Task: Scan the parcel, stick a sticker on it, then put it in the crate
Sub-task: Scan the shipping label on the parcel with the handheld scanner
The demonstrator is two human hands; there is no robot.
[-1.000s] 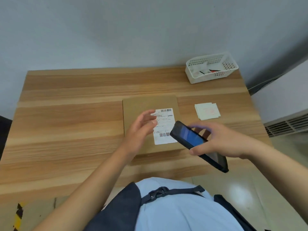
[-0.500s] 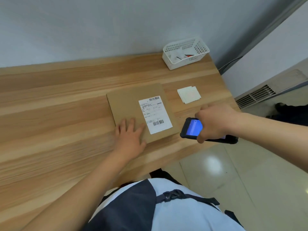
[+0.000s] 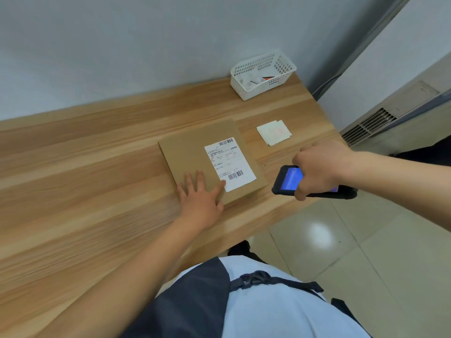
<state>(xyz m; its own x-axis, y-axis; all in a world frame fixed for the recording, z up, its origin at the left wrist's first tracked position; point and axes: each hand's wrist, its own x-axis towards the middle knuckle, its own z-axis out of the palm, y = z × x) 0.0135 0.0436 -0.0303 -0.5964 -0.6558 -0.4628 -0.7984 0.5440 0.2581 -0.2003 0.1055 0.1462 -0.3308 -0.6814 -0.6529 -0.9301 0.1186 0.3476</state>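
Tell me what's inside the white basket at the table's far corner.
Inside the white basket lie pale items, a dark thin piece and something red; its walls hide whatever lies lower.

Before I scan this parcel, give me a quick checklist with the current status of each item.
1. Parcel flat on table, label facing up: ok.
2. Left hand pressing flat on the parcel's near corner: ok.
3. Label's barcodes uncovered by fingers: ok.
4. Right hand gripping scanner, screen lit: ok.
5. Scanner aimed at label: cannot tell.
6. Crate located: cannot tell; only a small basket shows.
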